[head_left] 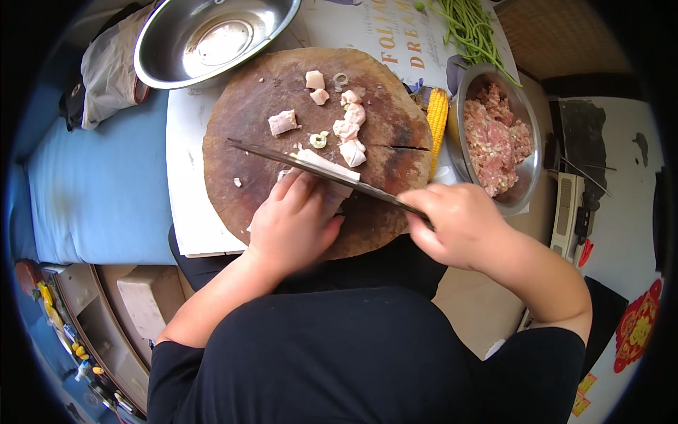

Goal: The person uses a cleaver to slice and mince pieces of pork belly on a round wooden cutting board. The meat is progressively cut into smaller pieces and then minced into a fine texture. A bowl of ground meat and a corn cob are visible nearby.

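Note:
On a round wooden chopping board [385,92], my right hand [459,222] grips the handle of a cleaver [311,167], whose blade reaches across to the left. Close below the blade, my left hand [293,222] is closed over a slab of pale raw meat [335,191], partly hidden by fingers and blade. A strip of the pale meat [328,162] shows just beyond the blade. Farther up the board lie several cut pieces, among them a pinkish chunk [284,123] and a row of chunks [349,129]. A small slice of green onion [319,140] lies between them.
A wide steel basin [148,53] stands at the far left. Right of the board are an ear of corn [437,120] and a steel bowl [533,166] holding minced meat [494,141]. Green beans [474,32] lie behind the bowl. A blue-covered seat [106,191] adjoins the table's left side.

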Demonstrator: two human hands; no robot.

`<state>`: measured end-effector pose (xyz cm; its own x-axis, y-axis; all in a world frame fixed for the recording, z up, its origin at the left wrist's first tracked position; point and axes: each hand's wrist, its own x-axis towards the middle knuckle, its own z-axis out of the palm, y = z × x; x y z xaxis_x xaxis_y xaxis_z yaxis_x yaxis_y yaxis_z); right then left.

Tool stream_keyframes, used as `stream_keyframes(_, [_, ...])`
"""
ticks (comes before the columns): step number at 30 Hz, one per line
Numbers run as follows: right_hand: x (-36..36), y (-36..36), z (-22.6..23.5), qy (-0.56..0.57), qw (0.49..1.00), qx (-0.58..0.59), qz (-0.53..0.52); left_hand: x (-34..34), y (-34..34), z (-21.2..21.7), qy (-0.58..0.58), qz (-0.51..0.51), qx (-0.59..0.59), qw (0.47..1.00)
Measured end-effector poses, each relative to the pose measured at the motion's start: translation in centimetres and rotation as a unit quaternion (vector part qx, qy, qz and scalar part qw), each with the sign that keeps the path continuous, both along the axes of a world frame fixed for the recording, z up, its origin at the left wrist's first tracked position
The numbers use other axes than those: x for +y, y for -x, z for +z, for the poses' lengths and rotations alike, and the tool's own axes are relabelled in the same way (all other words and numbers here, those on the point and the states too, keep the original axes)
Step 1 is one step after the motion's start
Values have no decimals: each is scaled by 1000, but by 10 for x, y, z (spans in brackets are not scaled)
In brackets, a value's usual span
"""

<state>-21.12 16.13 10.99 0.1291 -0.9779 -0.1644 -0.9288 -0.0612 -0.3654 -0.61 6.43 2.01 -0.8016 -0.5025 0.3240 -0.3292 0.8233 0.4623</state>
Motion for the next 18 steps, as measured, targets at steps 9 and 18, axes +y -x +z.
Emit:
stream_keyframes(9, [-36, -18, 1, -46, 999, 5, 5, -1, -1, -9, 24, 14, -22, 999])
stream_keyframes(18, [-4, -3, 8, -40, 999, -5, -28, -2, -3, -16, 20, -7, 11, 1000])
